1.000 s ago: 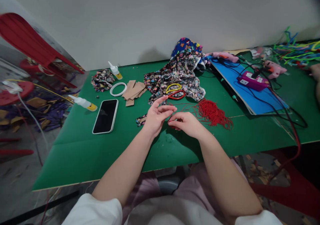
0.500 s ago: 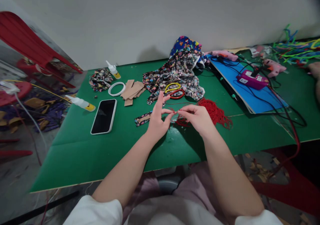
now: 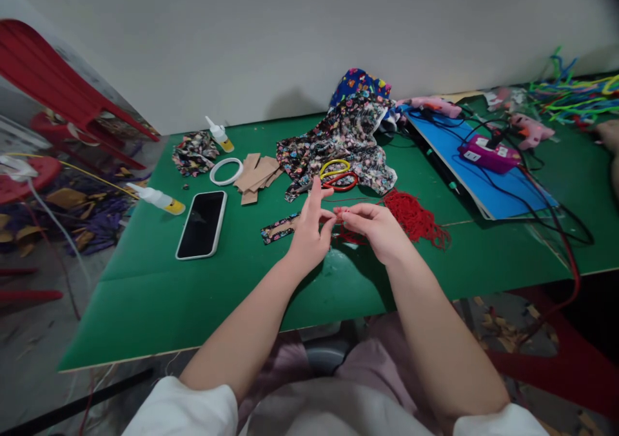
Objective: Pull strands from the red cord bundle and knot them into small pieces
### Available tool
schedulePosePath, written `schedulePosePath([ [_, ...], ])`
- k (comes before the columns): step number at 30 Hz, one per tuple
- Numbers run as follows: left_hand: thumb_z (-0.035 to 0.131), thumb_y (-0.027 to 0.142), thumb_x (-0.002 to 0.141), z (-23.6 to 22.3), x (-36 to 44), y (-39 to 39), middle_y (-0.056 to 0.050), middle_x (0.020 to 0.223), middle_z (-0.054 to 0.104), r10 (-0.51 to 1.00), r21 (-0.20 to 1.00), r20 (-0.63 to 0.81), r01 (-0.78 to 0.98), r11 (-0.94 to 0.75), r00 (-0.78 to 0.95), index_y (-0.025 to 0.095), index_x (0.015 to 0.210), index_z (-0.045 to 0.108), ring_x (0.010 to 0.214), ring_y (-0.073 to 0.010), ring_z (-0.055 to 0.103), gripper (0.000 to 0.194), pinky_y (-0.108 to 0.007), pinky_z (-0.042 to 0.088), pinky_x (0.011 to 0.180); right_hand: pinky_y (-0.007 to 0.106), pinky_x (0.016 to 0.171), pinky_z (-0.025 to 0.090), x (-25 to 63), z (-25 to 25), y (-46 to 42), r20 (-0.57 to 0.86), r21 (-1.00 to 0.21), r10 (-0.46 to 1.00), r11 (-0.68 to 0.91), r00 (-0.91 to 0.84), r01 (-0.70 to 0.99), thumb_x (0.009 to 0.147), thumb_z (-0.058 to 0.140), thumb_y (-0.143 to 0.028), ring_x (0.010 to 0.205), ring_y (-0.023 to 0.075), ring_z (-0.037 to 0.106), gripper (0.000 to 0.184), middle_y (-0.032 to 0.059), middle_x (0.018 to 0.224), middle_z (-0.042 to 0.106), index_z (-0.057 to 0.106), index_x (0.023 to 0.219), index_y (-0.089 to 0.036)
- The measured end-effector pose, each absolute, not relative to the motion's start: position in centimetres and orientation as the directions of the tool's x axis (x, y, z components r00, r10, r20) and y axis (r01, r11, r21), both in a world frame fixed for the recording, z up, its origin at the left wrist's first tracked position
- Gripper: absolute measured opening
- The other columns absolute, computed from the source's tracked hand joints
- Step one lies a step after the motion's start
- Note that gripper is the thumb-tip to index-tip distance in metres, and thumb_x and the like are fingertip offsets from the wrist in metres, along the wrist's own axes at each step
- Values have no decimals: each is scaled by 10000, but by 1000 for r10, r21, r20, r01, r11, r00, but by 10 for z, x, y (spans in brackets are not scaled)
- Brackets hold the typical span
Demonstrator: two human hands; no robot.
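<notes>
Plain grey wall (image 3: 232, 42) behind green-topped table (image 3: 159, 313), red plastic chair (image 3: 53, 71) at left, grey floor (image 3: 29, 352) littered with scraps (image 3: 99, 226).

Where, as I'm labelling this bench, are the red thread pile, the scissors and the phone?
Red thread pile (image 3: 414, 217): head view, on the middle of its tangled strands.
Scissors (image 3: 342, 189): head view, on the lower edge of the red handle loop.
Phone (image 3: 202, 225): head view, on the middle of its dark screen.

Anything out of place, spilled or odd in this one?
Some clutter: purple and brown scraps lie strewn untidily across the floor left of the table, and a purple power strip sits on the blue folder, an odd perch. The red thread beside the right hand is heaped loosely. No clear spill or damage shows.
</notes>
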State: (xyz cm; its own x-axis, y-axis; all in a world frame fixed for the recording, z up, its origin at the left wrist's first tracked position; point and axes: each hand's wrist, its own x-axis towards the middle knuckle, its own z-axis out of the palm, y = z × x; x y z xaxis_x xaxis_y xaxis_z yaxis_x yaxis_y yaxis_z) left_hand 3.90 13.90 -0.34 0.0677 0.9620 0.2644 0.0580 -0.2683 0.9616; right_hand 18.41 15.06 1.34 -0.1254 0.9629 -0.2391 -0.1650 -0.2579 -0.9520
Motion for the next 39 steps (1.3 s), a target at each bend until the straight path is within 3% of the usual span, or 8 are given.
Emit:
schedulePosePath([
  [4, 563, 197, 819, -4, 38, 141, -103, 1354, 444, 961, 959, 273, 72, -275, 37, 358, 1439, 194, 757, -120, 582, 740, -302, 498, 793, 252, 652, 459, 189, 16, 151, -222, -971, 973, -226, -60, -75, 588, 752, -322, 625, 101, 582, 183, -2, 685, 675, 671, 673, -181],
  [8, 529, 173, 833, -5, 38, 141, -99, 1355, 434, 939, 931, 343, 132, -340, 0, 353, 1436, 188, 789, -118, 586, 716, -305, 495, 809, 255, 628, 457, 188, 15, 148, -279, -958, 936, -285, -216, 4, 601, 746, -329, 604, 103, 572, 183, -2, 661, 663, 670, 667, -176],
  [14, 585, 187, 800, -4, 38, 137, -76, 1195, 525, 917, 915, 394, 126, -384, -63, 325, 1340, 379, 790, -129, 586, 594, -309, 495, 793, 314, 853, 483, 177, 10, 147, -206, -942, 956, -251, -210, -222, 570, 772, -291, 873, 156, 654, 150, 20, 892, 728, 689, 660, -204],
  [20, 603, 198, 794, -5, 37, 138, -22, 923, 529, 912, 910, 406, 113, -398, -55, 268, 1181, 455, 770, -127, 563, 420, -303, 492, 780, 337, 884, 482, 172, 5, 147, -193, -922, 969, -232, -153, -309, 597, 764, -276, 876, 163, 665, 122, 30, 879, 738, 719, 690, -210],
  [23, 599, 177, 793, -5, 37, 139, -4, 879, 499, 908, 903, 419, 114, -414, -19, 261, 1146, 446, 771, -122, 556, 394, -302, 487, 786, 342, 900, 474, 171, 3, 147, -169, -929, 979, -197, -113, -312, 603, 759, -260, 874, 162, 665, 111, 27, 849, 741, 725, 697, -211],
  [33, 631, 136, 737, -5, 38, 142, 8, 905, 487, 943, 943, 332, -19, -333, -20, 243, 1031, 455, 776, -91, 543, 359, -238, 480, 754, 339, 813, 504, 166, 8, 146, -108, -961, 994, -106, -6, -257, 574, 771, -246, 781, 161, 667, 110, 16, 775, 736, 735, 674, -217],
  [39, 646, 128, 716, -6, 36, 147, 6, 905, 516, 972, 976, 218, -6, -219, 88, 211, 939, 503, 754, -89, 556, 278, -239, 482, 720, 311, 777, 526, 177, 11, 151, -46, -935, 997, -22, 58, -354, 585, 769, -234, 750, 148, 682, 85, -7, 737, 739, 725, 658, -229],
])
